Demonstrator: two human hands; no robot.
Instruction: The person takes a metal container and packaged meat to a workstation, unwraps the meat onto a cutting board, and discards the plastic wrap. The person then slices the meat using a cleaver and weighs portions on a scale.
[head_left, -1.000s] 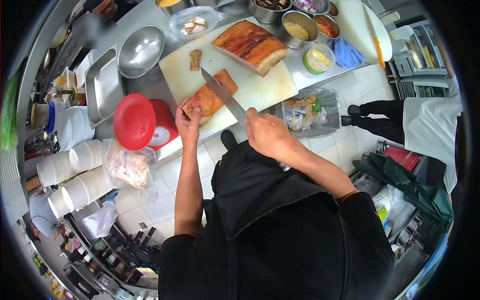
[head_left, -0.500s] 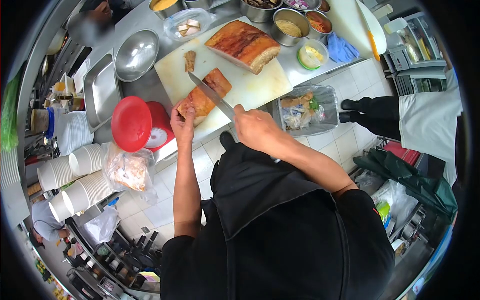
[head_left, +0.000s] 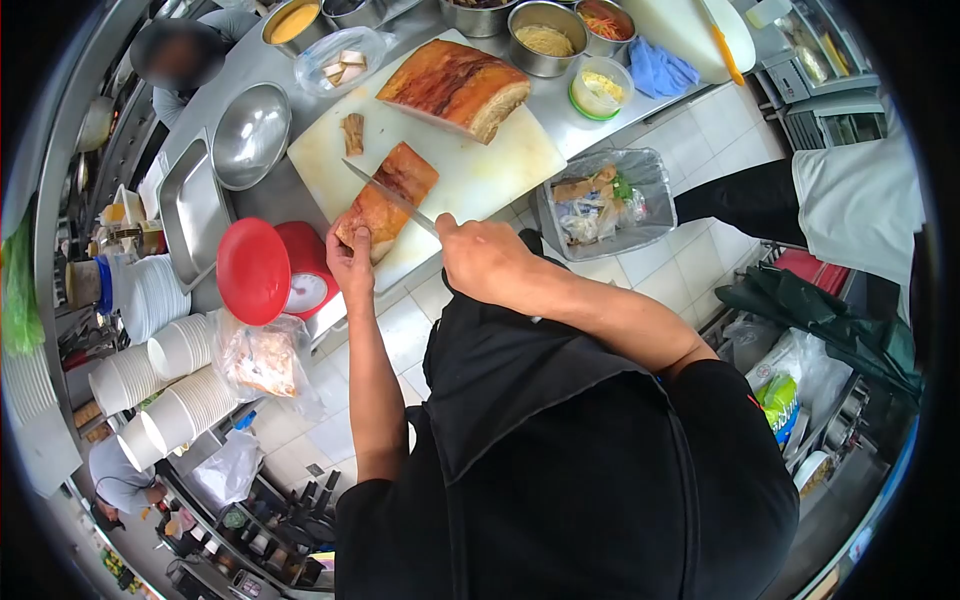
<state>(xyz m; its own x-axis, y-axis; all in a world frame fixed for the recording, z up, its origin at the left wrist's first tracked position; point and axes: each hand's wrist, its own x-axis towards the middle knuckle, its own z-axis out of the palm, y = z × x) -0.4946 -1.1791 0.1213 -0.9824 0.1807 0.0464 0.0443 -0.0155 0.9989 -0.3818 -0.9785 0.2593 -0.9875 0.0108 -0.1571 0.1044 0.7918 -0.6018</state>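
My right hand is wrapped round the handle of a kitchen knife. Its long blade lies across a block of browned, roasted-looking pork, with the tip reaching past the far side. At the near end of that block, my left hand grips the meat, thumb on top and fingers at the side. Both rest on a white cutting board. A larger slab of the same meat sits behind, and a small brown scrap lies beyond the knife tip.
Left of the board stand a red scale, a steel bowl and a steel tray. Tubs of ingredients line the back. A lined bin is at the right, near a person's leg. Another person is opposite.
The view has shifted slightly. Both hands keep their grips, and the blade still crosses the smaller block. The person at right has moved a leg, and the person opposite shows more.
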